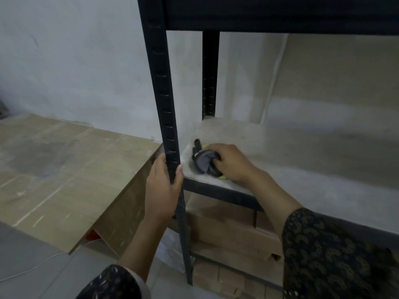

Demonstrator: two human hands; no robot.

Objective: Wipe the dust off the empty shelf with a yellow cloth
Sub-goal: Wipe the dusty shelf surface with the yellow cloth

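The empty shelf board (302, 152) is pale and dusty, set in a dark metal rack. At its front left corner my right hand (233, 162) grips a bunched cloth (204, 161) that looks grey and black with yellow edges showing, and holds it down on the board. My left hand (165, 186) is wrapped round the rack's front left upright post (166, 117), just at the level of the shelf edge.
Flat cardboard sheets (64, 165) lie on a low stack to the left of the rack. Cardboard boxes (228, 231) sit on the shelf below. A higher dark shelf (280, 14) spans overhead. Pale walls stand behind. A white cable (32, 268) runs over the grey floor.
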